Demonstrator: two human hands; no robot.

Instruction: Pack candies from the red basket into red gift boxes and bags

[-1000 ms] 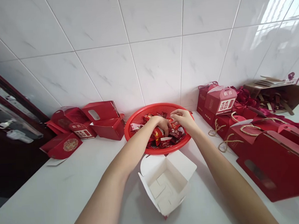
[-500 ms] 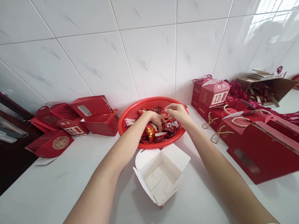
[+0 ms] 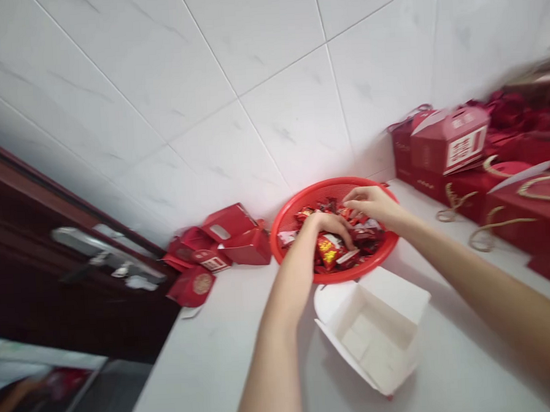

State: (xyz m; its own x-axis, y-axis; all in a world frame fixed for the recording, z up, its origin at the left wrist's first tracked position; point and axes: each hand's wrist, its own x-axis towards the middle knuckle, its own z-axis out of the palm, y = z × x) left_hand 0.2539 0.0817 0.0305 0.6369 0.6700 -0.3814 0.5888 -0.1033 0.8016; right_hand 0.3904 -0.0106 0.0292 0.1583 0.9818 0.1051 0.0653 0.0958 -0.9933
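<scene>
My left hand point(image 3: 334, 226) reaches into a red plastic basket point(image 3: 290, 206) of wrapped sweets. Its fingers point down, a little apart, touching the wrappers, with no sweet visibly gripped; the fingertips are partly hidden. Beside them lies a shiny red-and-gold packet point(image 3: 328, 251). Over the basket's right side is my right hand point(image 3: 369, 204), fingers loosely bent and apart above the sweets, with nothing visible in them. An open white-lined carton point(image 3: 374, 330) stands in front of the basket, its flaps spread and its inside bare.
Red gift boxes point(image 3: 240, 238) stand left of the basket, near a dark door point(image 3: 42, 261) with a metal handle. More red boxes point(image 3: 451, 138) with rope handles crowd the right. A tiled wall point(image 3: 289, 119) rises behind. At lower left, part of a person's arm point(image 3: 11, 398) shows, blurred.
My view has turned left and tilted, so the basket and carton appear farther right and more of the door shows. Both hands are still in the basket, with little change in their pose.
</scene>
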